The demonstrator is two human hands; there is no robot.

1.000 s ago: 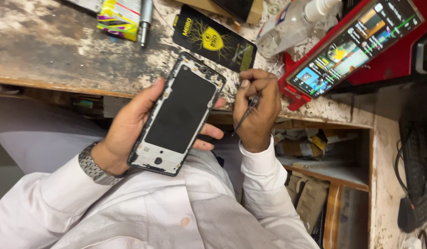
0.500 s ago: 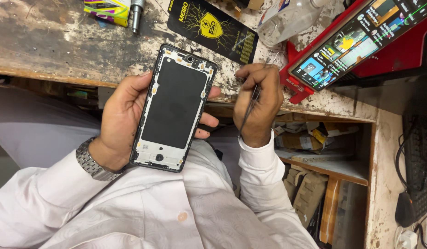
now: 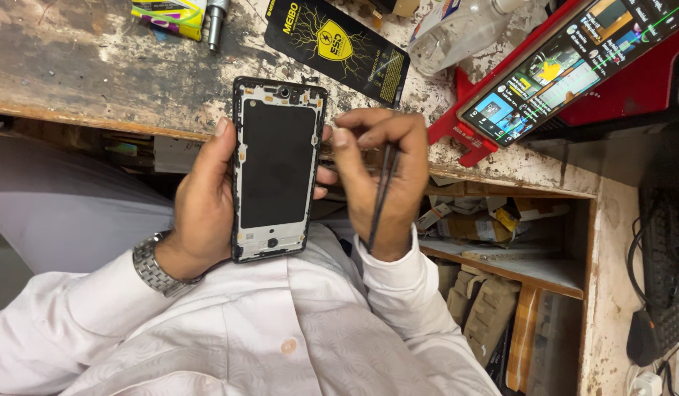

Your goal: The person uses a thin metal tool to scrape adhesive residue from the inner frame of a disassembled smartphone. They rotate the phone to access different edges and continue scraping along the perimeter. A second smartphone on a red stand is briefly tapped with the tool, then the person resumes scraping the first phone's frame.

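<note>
A black oblong card package (image 3: pixel 338 48) with a yellow shield emblem lies slantwise on the worn wooden bench (image 3: pixel 97 66), near its front edge. At the bench's far edge sits a yellow-green box (image 3: pixel 169 12) with a metal cylinder (image 3: pixel 216 13) just beside it. A clear plastic bottle (image 3: pixel 457 31) lies beyond the black package, and toward the right end a lit phone screen (image 3: pixel 574 62) rests on a red stand (image 3: pixel 464 132).

The left hand (image 3: pixel 207 205) grips an opened phone frame (image 3: pixel 275 169) from behind — thumb along its left side, fingertips on the right — held over the bench's front edge, above the lap. The right hand (image 3: pixel 380 176) is closed around thin dark tweezers (image 3: pixel 380 194), fingertips just beside the frame's upper right edge.

Since half a second ago the frame has turned from tilted to nearly upright, and the right hand has moved closer to it.
</note>
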